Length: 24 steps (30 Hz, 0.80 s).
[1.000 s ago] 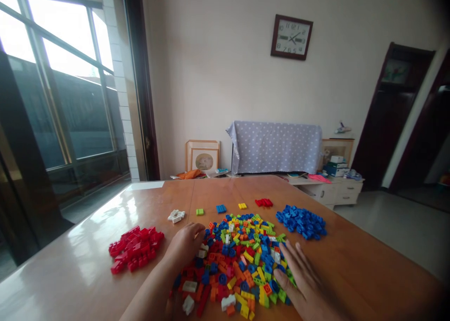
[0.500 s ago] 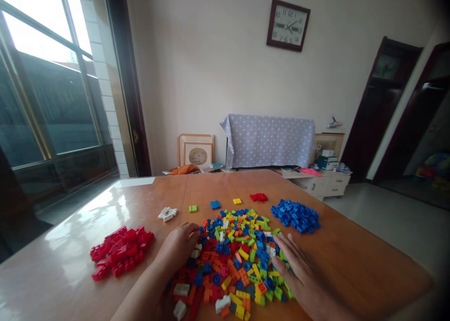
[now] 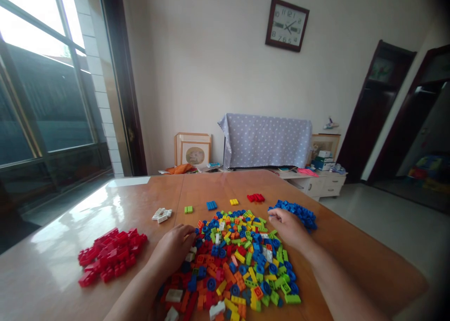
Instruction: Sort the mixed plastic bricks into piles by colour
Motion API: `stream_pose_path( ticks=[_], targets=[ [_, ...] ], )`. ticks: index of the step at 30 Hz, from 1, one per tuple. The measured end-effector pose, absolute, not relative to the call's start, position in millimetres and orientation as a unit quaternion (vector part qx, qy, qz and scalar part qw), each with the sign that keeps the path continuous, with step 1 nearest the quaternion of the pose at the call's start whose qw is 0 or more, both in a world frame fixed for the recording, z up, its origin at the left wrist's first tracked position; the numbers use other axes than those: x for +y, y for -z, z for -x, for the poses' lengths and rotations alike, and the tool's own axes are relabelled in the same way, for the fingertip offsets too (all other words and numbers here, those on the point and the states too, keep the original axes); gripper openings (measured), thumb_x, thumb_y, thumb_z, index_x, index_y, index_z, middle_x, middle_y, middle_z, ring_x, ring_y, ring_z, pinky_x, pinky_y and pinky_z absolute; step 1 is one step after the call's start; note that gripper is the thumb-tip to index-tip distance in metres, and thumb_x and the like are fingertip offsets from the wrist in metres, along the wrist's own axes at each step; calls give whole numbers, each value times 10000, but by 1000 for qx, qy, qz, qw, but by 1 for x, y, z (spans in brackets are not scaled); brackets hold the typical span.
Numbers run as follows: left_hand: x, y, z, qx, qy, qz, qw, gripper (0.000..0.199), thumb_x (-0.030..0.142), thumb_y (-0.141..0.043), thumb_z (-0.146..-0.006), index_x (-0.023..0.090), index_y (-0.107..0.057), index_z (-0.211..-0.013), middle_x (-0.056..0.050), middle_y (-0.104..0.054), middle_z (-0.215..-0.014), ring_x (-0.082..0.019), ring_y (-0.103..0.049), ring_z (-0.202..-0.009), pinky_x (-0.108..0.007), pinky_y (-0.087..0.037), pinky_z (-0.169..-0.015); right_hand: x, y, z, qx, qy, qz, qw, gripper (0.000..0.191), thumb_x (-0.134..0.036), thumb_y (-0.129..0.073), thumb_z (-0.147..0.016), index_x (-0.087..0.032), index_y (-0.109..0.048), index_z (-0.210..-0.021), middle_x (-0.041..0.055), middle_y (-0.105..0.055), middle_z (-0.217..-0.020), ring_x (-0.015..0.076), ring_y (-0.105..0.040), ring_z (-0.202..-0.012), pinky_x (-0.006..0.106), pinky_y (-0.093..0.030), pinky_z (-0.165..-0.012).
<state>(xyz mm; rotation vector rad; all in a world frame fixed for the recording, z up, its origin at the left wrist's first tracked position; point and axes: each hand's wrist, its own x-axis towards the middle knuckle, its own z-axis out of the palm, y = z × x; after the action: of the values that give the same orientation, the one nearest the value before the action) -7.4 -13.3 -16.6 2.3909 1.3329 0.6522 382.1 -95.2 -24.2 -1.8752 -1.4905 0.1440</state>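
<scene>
A mixed pile of coloured toy building bricks (image 3: pixel 242 265) spreads over the wooden table (image 3: pixel 355 269) in front of me. My left hand (image 3: pixel 176 246) rests at the pile's left edge, fingers together and curled downward; what they hold, if anything, is hidden. Over at the near left side of a heap of blue bricks (image 3: pixel 298 212), my right hand (image 3: pixel 288 226) has its fingers drawn into a pinch. The fingertips hide whatever may be between them. A heap of red bricks (image 3: pixel 112 255) lies left of my left forearm.
Along the pile's far side sit small groups: white bricks (image 3: pixel 162 214), green bricks (image 3: pixel 189 209), blue bricks (image 3: pixel 211 205), yellow bricks (image 3: pixel 234 202) and red bricks (image 3: pixel 256 197). Beyond the table is a low white cabinet (image 3: pixel 328 186) beside a cloth-covered object (image 3: pixel 267 140).
My right hand has moved up and away from the pile's right side to the blue heap, its fingers going from stretched out to pinched. My left hand stays at the pile's left edge.
</scene>
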Motion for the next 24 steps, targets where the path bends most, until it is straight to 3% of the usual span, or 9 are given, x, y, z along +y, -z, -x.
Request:
stream_pose_path(
  ticks=[8,18,24],
  targets=[
    [-17,18,9,471,-233,-838,149,254,316,-482,-931,216,-699,-1017,-65,-678,-1015,-195,-631,-941,-266,-434,-820,-95,54,-374,-611,-38,716,335,303,-388,-475,-858,-226,-709,-962,55,-704,-949,215,-656,-864,314,-486,-787],
    [-17,22,8,451,-234,-847,155,264,324,-469,-949,227,-701,-1028,-59,-678,-991,-189,-634,-920,-262,-442,-817,-98,55,-379,-646,-60,706,285,219,-343,-556,-779,-230,-717,-874,30,-696,-876,206,-634,-837,292,-459,-750],
    [-14,24,8,450,-241,-845,159,281,341,-471,-952,226,-699,-1069,-65,-684,-1033,-195,-639,-950,-260,-442,-832,-97,55,-381,-637,-47,712,291,229,-361,-529,-815,-219,-707,-836,36,-684,-856,198,-623,-809,293,-455,-744]
  ],
)
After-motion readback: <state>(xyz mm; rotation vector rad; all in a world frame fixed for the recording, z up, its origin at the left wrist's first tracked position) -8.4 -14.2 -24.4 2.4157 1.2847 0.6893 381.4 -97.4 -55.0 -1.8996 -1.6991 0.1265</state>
